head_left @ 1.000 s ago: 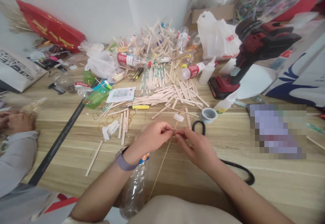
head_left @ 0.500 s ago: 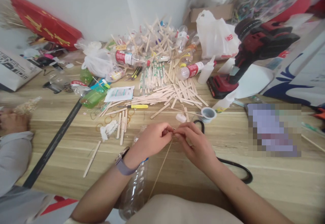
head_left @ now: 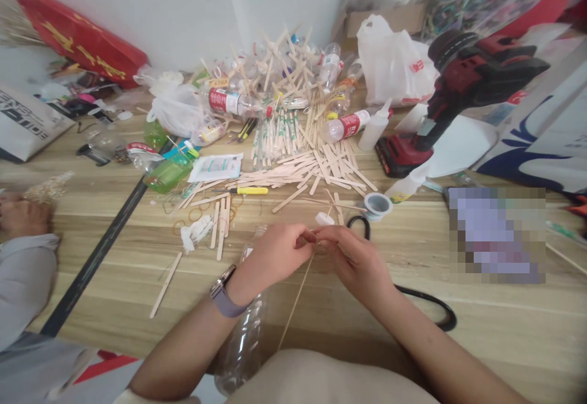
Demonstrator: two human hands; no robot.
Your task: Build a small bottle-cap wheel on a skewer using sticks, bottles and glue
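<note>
One stick (head_left: 296, 299), held in narrow pinches of left hand (head_left: 277, 257) and right hand (head_left: 360, 263), near cap (head_left: 324, 219), with exact grip partly hidden; apparently under fine fingertip adjustment, with steady support needed next.

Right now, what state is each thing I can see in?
Left hand: fingers pinched at thin stick
Right hand: fingers at the stick, grip unclear
Thin stick: slanting, partly hidden by hands
Watch: strapped on left wrist
Power drill: standing on its base
Green bottle: lying down
White squeeze bottle: upright
Yellow-handled tool: lying flat
</note>
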